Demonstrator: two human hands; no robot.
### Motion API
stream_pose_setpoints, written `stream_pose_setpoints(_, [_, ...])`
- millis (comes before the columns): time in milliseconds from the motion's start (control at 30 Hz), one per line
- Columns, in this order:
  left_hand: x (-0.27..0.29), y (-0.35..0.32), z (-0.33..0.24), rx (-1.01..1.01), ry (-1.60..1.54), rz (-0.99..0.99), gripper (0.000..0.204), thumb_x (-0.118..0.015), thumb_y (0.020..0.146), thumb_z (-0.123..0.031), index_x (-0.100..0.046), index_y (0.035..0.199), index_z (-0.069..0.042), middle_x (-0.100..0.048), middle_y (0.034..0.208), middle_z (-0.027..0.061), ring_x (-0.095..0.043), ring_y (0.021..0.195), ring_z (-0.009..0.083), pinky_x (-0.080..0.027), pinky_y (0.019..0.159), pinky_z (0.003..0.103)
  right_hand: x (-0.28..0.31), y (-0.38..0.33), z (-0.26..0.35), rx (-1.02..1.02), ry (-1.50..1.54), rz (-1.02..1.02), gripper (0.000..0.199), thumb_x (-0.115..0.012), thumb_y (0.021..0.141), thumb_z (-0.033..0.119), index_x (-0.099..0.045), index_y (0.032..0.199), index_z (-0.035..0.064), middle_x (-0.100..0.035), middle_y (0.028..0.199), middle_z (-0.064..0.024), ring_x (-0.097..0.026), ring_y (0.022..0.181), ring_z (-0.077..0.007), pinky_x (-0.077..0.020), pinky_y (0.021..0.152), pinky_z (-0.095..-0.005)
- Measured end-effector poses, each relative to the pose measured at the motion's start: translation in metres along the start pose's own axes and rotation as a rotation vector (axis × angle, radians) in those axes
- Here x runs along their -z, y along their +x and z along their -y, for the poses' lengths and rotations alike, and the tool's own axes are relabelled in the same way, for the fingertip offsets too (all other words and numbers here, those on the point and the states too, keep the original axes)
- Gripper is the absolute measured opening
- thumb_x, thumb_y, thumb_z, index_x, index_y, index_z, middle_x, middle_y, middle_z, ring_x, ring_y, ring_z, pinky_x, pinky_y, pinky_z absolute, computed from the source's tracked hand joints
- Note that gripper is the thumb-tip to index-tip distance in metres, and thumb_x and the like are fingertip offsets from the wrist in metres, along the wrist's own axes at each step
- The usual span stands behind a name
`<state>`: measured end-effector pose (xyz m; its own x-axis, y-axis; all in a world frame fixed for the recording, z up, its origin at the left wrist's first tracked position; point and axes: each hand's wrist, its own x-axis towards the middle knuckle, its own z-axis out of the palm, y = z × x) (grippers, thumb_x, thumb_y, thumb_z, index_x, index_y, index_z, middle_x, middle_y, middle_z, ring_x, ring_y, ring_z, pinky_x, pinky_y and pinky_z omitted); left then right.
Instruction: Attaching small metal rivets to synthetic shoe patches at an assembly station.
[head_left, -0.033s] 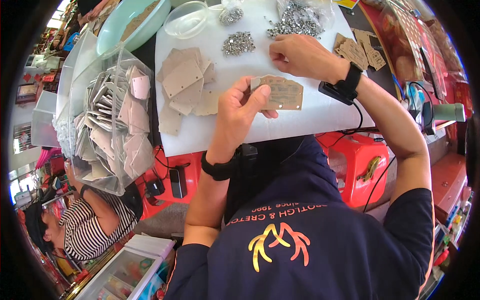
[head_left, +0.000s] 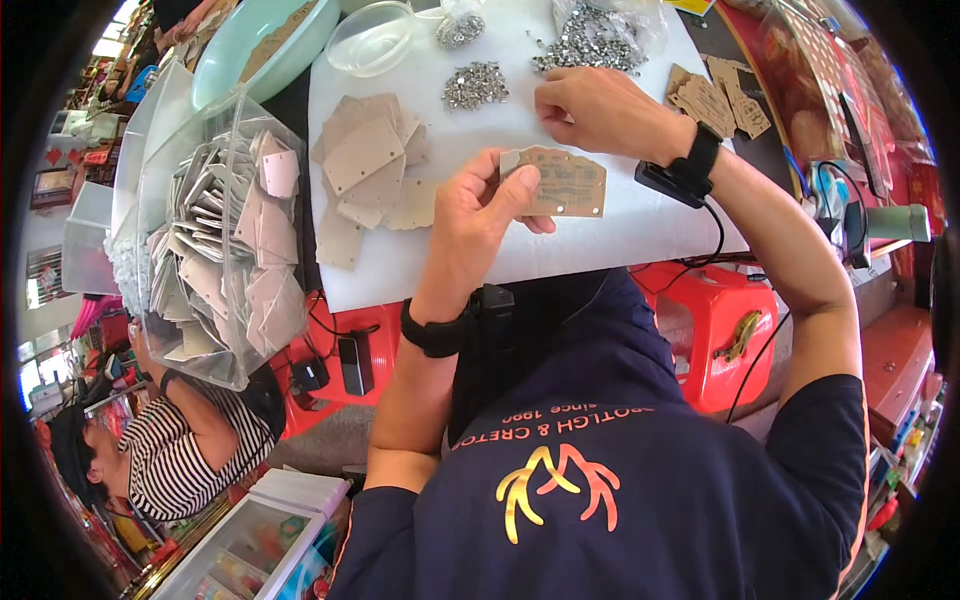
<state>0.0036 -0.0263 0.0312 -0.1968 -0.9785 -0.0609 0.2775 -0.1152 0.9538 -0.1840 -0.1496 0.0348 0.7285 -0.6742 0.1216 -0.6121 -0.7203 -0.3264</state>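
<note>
My left hand (head_left: pixel 480 215) holds a brown cardboard tag (head_left: pixel 562 183) by its left end, just above the white table (head_left: pixel 650 225). A black band sits on that wrist. My right hand (head_left: pixel 600 108), with a black wrist device and cable, rests further back on the table with its fingers curled down beside scattered small metal pieces (head_left: pixel 592 42). Whether those fingers pinch one is hidden. A second small heap of metal pieces (head_left: pixel 476 86) lies to the left of that hand.
Loose blank tags (head_left: pixel 365 165) are spread left of my hands. A clear bin (head_left: pixel 215 240) of tags stands at the table's left edge, with a clear bowl (head_left: pixel 370 40) behind. More tags (head_left: pixel 715 100) lie at right. Below are a red stool (head_left: pixel 720 320) and a person in stripes (head_left: pixel 170 460).
</note>
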Motion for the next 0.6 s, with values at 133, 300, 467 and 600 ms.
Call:
stream_pose_setpoints(133, [-0.001, 0.006, -0.003, 0.029, -0.041, 0.054, 0.022, -0.057, 0.097, -0.015, -0.061, 0.11, 0.003, -0.069, 0.095, 0.0104, -0.064, 0.071, 0.0141, -0.052, 0.068, 0.027, 0.006, 0.004, -0.005, -0.021, 0.29, 0.09, 0.014, -0.062, 0.083, 0.016, -0.064, 0.086, 0.0017, -0.061, 0.07, -0.007, -0.058, 0.062, -0.0191, -0.0468, 0.059, -0.0322])
stream_pose_setpoints(300, [-0.001, 0.007, -0.006, 0.024, 0.024, 0.082, 0.023, -0.058, 0.097, -0.016, -0.061, 0.109, 0.004, -0.069, 0.091, 0.0108, -0.065, 0.07, 0.0132, -0.052, 0.065, 0.025, 0.04, 0.001, 0.012, -0.264, 0.796, 0.37, 0.019, -0.065, 0.087, 0.02, -0.066, 0.087, 0.0014, -0.059, 0.068, 0.0012, -0.052, 0.059, -0.0062, -0.0421, 0.054, -0.0229])
stream_pose_setpoints(467, [-0.008, 0.006, -0.017, 0.009, 0.103, 0.139, 0.024, -0.06, 0.096, -0.015, -0.06, 0.107, 0.006, -0.069, 0.085, 0.0112, -0.065, 0.067, 0.0126, -0.052, 0.062, 0.023, 0.05, -0.001, 0.012, -0.213, 1.015, 0.468, 0.02, -0.067, 0.087, 0.021, -0.067, 0.086, 0.0008, -0.057, 0.065, 0.0034, -0.051, 0.055, -0.003, -0.0398, 0.049, -0.0193])
stream_pose_setpoints(600, [-0.011, 0.004, -0.021, 0.019, 0.138, 0.183, 0.023, -0.062, 0.095, -0.014, -0.061, 0.105, 0.007, -0.069, 0.084, 0.0119, -0.066, 0.067, 0.013, -0.052, 0.061, 0.023, 0.055, -0.002, 0.011, -0.166, 1.099, 0.576, 0.02, -0.067, 0.086, 0.019, -0.066, 0.085, -0.0012, -0.058, 0.063, 0.0017, -0.051, 0.051, -0.0032, -0.0393, 0.044, -0.0195])
